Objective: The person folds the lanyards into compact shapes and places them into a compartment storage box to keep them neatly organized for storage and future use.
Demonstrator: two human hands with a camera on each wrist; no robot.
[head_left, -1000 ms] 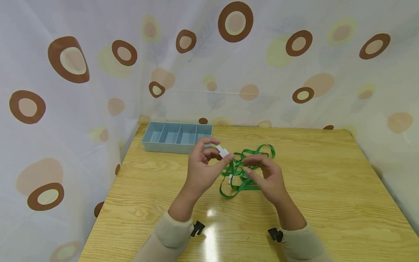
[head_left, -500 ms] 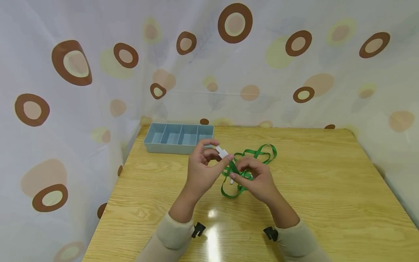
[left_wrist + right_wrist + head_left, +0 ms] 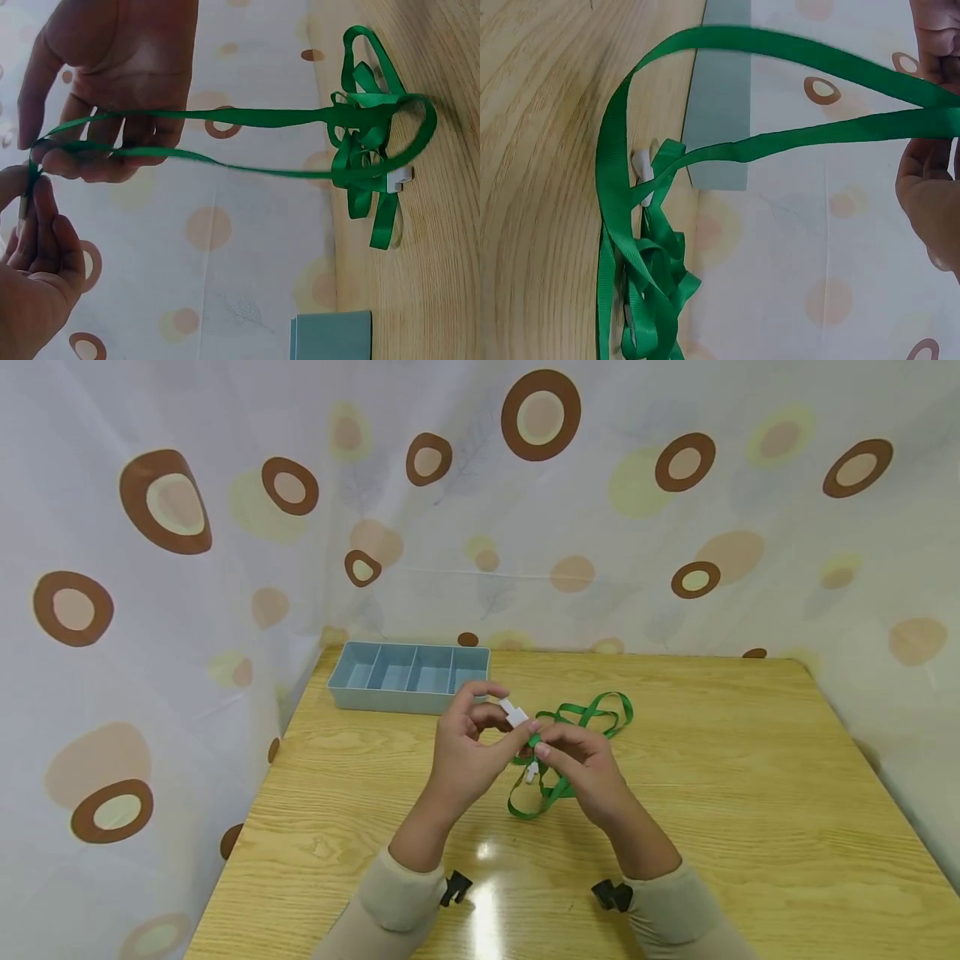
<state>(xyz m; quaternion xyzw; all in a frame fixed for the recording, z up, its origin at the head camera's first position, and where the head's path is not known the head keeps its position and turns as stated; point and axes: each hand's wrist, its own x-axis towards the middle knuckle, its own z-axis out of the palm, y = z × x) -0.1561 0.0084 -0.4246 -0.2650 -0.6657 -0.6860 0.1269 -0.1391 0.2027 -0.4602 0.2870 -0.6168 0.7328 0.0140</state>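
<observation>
In the head view my left hand [image 3: 468, 764] pinches a white plastic clip [image 3: 516, 716] at the end of a green ribbon lanyard [image 3: 613, 157]. Close beside it, my right hand [image 3: 596, 772] pinches the green ribbon just below the clip, between thumb and fingers. From both hands two lengths of ribbon hang down in a loop to the table, plain to see in both wrist views. More green ribbon lies there in a loose tangle [image 3: 367, 142]. A second white clip [image 3: 532, 772] shows among the coils. The fingers hide part of the held ribbon.
A grey-blue box [image 3: 408, 700] with several compartments stands at the back left of the wooden table [image 3: 750, 810], behind my left hand. A patterned curtain [image 3: 600, 527] closes off the back and sides. Black buckles [image 3: 613, 895] hang at both cuffs.
My right hand has moved left to the ribbon beneath the clip and pinches it, drawing closer to the left hand. The left hand keeps hold of the white clip, almost unmoved.
</observation>
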